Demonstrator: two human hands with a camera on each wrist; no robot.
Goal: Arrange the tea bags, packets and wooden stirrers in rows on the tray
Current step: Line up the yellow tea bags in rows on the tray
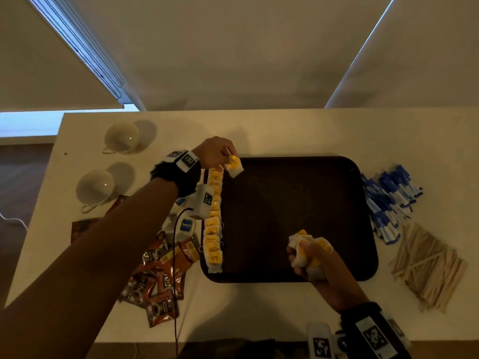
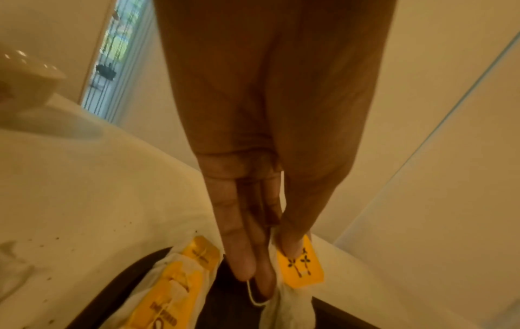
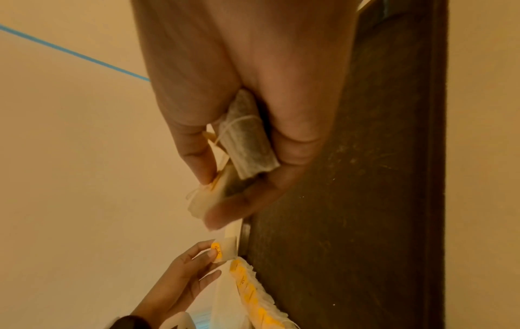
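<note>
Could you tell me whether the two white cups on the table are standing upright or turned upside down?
Upside down: both white cups show domed bases, handles low against the table.

tea-bag row (image 1: 213, 218) partly behind left wrist camera, tag print blurred

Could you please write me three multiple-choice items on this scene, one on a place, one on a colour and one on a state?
1. Where does the row of yellow-tagged tea bags lie on the dark brown tray?
A. left edge
B. right edge
C. middle

2. What colour are the sachets right of the tray?
A. red
B. blue and white
C. green

3. What does the right hand hold?
A. nothing
B. wooden stirrers
C. a bunch of tea bags

Answers: 1 A, the row runs along the left rim; 2 B, the pile is blue and white; 3 C, fingers curl round several bags.
</note>
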